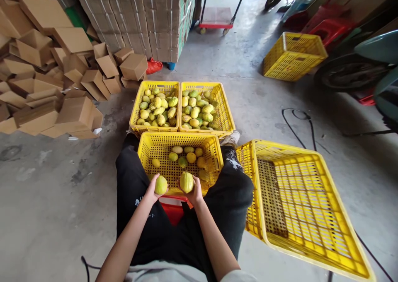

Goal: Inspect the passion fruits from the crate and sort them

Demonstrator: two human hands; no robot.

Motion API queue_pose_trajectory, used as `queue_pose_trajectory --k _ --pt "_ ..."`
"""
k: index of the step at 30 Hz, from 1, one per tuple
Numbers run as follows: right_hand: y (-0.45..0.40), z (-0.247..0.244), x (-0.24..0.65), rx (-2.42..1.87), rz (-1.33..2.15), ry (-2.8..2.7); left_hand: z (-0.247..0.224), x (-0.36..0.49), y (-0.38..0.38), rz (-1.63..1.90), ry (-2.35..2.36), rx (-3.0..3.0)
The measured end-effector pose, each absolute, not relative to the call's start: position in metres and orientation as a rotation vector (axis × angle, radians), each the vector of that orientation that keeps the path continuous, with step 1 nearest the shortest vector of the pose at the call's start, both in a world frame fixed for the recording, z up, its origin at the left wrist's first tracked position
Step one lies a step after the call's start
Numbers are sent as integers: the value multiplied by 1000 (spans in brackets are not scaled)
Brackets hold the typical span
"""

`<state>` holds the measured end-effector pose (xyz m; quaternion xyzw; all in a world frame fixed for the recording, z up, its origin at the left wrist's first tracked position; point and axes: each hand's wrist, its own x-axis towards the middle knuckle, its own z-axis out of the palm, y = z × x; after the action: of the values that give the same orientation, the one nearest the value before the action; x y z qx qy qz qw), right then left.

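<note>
A yellow-green papaya (161,185) rests in my left hand (152,188), whose fingers are curled under and around it. My right hand (196,191) grips another papaya (186,182), paler and faintly ridged, from its right side. Both hands are above the near edge of a yellow plastic crate (180,136) between my knees. Several loose papayas (190,157) lie on that crate's floor, mostly toward the right. Just beyond it stand two more yellow crates, the left one (133,118) and the right one (229,117), both holding many green and yellow papayas.
A large yellow crate (314,157) lies tilted by my right knee. Another yellow crate (292,58) stands farther back, near a motorbike (345,73). Cardboard boxes (74,114) are heaped at left beside a tall stack (133,21). A black cable (290,126) crosses the floor; a trolley (216,23) stands behind.
</note>
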<state>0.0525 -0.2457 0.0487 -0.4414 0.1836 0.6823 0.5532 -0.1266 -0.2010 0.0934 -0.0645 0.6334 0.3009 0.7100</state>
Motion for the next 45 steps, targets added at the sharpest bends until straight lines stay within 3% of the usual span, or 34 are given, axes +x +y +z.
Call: queue_pose_trajectory --k 21,31,45 --pt "-245 46 50 -1128 1568 466 96 -125 -202 571 1402 -212" --pt "-244 50 48 -1138 1585 465 95 -123 -208 583 1460 66" --pt "-244 49 46 -1208 1601 455 98 -126 -202 605 1385 -165"
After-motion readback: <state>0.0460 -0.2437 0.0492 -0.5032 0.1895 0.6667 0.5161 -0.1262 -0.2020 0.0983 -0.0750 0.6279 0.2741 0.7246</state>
